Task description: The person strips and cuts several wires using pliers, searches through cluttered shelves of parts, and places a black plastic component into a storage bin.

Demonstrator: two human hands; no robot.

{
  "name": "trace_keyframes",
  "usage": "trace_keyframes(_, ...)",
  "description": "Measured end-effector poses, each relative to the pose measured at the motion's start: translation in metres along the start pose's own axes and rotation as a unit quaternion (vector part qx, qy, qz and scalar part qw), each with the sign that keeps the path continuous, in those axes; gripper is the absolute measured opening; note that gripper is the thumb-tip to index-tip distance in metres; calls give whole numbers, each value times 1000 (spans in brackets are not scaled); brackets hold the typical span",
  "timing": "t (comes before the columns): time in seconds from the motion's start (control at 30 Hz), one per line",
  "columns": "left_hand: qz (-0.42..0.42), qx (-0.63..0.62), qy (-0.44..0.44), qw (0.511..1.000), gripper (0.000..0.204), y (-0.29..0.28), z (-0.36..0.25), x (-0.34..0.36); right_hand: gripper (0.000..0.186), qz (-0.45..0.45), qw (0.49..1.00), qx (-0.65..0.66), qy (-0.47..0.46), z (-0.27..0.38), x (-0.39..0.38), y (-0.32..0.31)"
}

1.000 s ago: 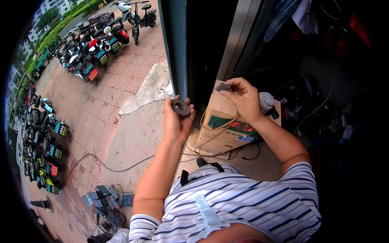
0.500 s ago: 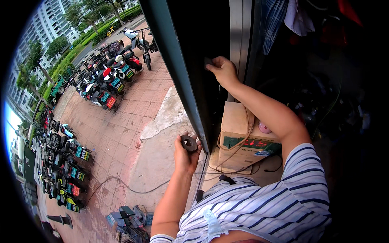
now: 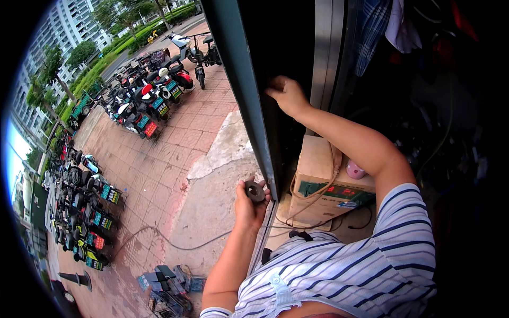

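My left hand [image 3: 248, 212] is closed round a dark brown ring [image 3: 261, 194] that looks like a roll of tape, its hole turned up to view. It is beside the lower end of a green metal door edge [image 3: 248, 100]. Farther up, my right hand [image 3: 290, 97] is raised, its fingers pinched together by the same edge, against a dark gap. What the fingertips hold, if anything, gets lost in the shadow.
A cardboard box [image 3: 313, 172] with a cord over it and a pink round object [image 3: 355, 169] stands below my right arm. Steel door frame [image 3: 326, 53] rises behind my right hand. Outside are parked scooters [image 3: 154, 100], a cable [image 3: 175, 246] and a dark pile [image 3: 167, 289] on the paving.
The whole view has shifted slightly, with the scene now farther right. My right fingertips have come closer to the green door edge. My left hand keeps the ring.
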State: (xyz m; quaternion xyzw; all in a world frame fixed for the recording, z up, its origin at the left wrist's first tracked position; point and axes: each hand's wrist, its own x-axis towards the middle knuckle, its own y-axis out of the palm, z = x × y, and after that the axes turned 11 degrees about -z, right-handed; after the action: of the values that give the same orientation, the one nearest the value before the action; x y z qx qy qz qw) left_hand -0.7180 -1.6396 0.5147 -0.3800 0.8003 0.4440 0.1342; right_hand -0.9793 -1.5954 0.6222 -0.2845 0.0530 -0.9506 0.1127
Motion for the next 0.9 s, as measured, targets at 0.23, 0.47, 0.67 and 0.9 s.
trace_keyframes(0.23,-32,-5,6,999,44,-8,-5,0,18,-82,946,201,241,-6,12,-6)
trace_keyframes(0.47,-12,4,-9,1000,43,-15,-2,-1,18,-143,937,216,234,8,69,-38)
trace_keyframes(0.67,-33,88,-22,995,46,-35,9,-1,38,-218,947,185,149,7,142,-37)
trace_keyframes(0.9,-91,131,-32,987,47,-93,5,-13,27,-196,931,226,210,12,148,-10)
